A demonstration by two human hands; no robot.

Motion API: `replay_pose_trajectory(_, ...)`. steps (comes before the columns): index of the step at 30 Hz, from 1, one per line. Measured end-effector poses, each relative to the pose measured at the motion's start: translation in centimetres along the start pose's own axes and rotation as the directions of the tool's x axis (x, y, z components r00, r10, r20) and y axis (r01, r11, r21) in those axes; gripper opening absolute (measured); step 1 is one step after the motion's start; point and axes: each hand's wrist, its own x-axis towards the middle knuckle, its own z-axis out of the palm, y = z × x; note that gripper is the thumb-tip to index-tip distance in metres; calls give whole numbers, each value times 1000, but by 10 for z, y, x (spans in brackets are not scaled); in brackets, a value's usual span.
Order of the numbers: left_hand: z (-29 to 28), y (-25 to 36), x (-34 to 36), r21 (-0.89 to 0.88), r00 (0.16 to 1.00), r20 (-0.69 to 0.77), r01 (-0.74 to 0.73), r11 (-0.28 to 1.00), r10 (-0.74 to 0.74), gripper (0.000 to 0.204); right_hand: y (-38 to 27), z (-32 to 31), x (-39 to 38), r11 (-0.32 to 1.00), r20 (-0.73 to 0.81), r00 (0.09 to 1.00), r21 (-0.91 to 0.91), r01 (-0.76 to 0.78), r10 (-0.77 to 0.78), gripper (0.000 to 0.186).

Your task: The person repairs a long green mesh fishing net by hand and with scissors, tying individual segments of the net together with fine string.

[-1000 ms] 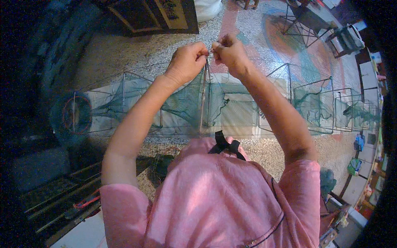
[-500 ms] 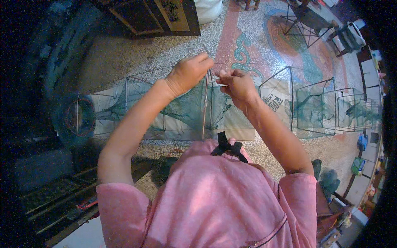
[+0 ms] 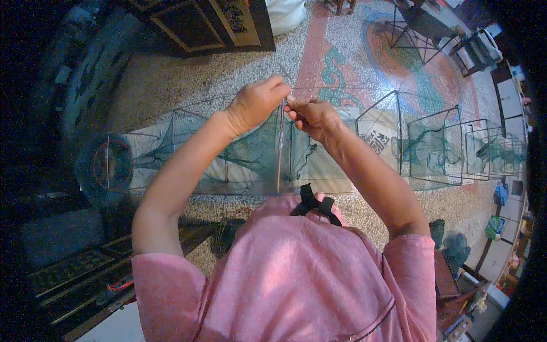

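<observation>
While both hands pinch netting | white printed sack beneath.

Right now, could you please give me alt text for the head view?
Both hands, left hand and right hand, pinch a thin upright rod at the top of a long green net trap lying stretched across a speckled patterned floor.

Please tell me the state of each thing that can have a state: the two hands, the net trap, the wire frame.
Left hand: closed, pinching the wire frame's top.
Right hand: closed, fingers at the same spot.
Wire frame: held upright.
Net trap: stretched out along the floor.
</observation>
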Motion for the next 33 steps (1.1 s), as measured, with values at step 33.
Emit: replay_pose_trajectory(33,0,0,2,-44,999,-33,24,999,-25,7,0,-1,0,951,47,964,-155,266,-262,14)
